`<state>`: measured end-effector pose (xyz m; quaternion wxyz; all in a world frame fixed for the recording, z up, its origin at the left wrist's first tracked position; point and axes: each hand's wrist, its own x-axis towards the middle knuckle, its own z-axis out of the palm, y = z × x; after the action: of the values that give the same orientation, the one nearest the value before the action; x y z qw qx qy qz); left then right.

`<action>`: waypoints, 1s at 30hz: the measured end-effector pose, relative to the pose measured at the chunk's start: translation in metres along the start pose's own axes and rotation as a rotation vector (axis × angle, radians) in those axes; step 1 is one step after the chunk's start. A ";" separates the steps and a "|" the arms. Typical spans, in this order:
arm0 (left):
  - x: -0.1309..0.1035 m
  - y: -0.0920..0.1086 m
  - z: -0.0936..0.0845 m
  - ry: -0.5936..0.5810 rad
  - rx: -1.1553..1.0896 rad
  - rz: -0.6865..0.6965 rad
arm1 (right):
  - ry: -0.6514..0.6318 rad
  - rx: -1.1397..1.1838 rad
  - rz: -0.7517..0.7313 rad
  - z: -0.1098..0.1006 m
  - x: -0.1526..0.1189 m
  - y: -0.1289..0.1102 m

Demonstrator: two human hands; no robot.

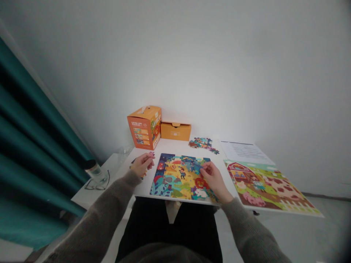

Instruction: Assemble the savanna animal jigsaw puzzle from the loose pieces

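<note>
The puzzle (178, 180) lies under right hand (214, 178), beside left hand (142, 165), both curled, grip unclear.

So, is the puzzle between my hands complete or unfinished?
Unfinished: the puzzle has gaps along its far edge, and loose pieces lie beyond it.

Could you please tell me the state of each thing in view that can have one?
Puzzle: partly assembled, far edge uneven
Loose pieces: clustered
Large box: standing
Small box: standing
Bottle: upright, lid on
Glasses: resting, fold unclear
Farm picture: lying flat
Sheet: lying flat
Curtain: hanging in folds
Left hand: fingers curled, grip unclear
Right hand: fingers at puzzle, grip unclear
</note>
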<state>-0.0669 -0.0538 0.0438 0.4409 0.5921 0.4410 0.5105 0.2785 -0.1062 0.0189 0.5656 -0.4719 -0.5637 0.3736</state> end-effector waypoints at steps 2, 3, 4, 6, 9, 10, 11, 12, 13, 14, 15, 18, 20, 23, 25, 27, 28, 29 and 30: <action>-0.013 -0.002 0.014 -0.017 -0.003 -0.011 | -0.001 0.071 0.028 0.006 -0.007 -0.010; -0.019 -0.002 0.022 -0.041 -0.008 -0.008 | -0.003 0.103 0.047 0.011 -0.011 -0.016; -0.026 -0.001 0.032 -0.060 -0.017 0.000 | 0.004 0.125 0.058 0.016 -0.016 -0.022; -0.038 0.004 0.052 -0.106 -0.015 0.017 | 0.021 0.139 0.071 0.029 -0.024 -0.034; -0.048 0.012 0.081 -0.188 -0.036 0.073 | 0.020 0.184 0.086 0.049 -0.035 -0.044; -0.049 0.013 0.088 -0.205 -0.034 0.100 | 0.014 0.208 0.092 0.055 -0.038 -0.046; -0.049 0.014 0.094 -0.216 -0.035 0.112 | 0.011 0.228 0.100 0.060 -0.040 -0.046; -0.049 0.014 0.098 -0.219 -0.039 0.116 | 0.009 0.241 0.109 0.064 -0.042 -0.046; -0.048 0.014 0.101 -0.216 -0.045 0.110 | 0.010 0.247 0.118 0.067 -0.043 -0.046; -0.047 0.014 0.102 -0.210 -0.056 0.097 | 0.010 0.247 0.127 0.069 -0.045 -0.045; -0.047 0.014 0.102 -0.205 -0.068 0.083 | 0.009 0.243 0.134 0.071 -0.045 -0.044; -0.048 0.017 0.100 -0.194 -0.098 0.061 | 0.003 0.227 0.141 0.072 -0.047 -0.041; -0.051 0.020 0.097 -0.196 -0.104 0.061 | 0.008 0.211 0.141 0.072 -0.048 -0.041; -0.053 0.023 0.091 -0.188 -0.090 0.063 | 0.011 0.187 0.142 0.071 -0.047 -0.039; -0.052 0.023 0.086 -0.161 -0.086 0.051 | 0.014 0.162 0.136 0.069 -0.047 -0.038; -0.051 0.022 0.080 -0.127 -0.086 0.040 | 0.025 0.126 0.118 0.068 -0.047 -0.037; -0.051 0.021 0.078 -0.114 -0.086 0.038 | 0.030 0.108 0.109 0.067 -0.048 -0.036; -0.051 0.021 0.077 -0.104 -0.085 0.036 | 0.033 0.093 0.104 0.066 -0.049 -0.034; -0.052 0.020 0.076 -0.097 -0.086 0.036 | 0.036 0.082 0.103 0.066 -0.050 -0.033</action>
<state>0.0052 -0.1143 0.0450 0.4776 0.6043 0.3861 0.5076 0.2052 -0.1554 0.0309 0.5745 -0.4832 -0.5128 0.4165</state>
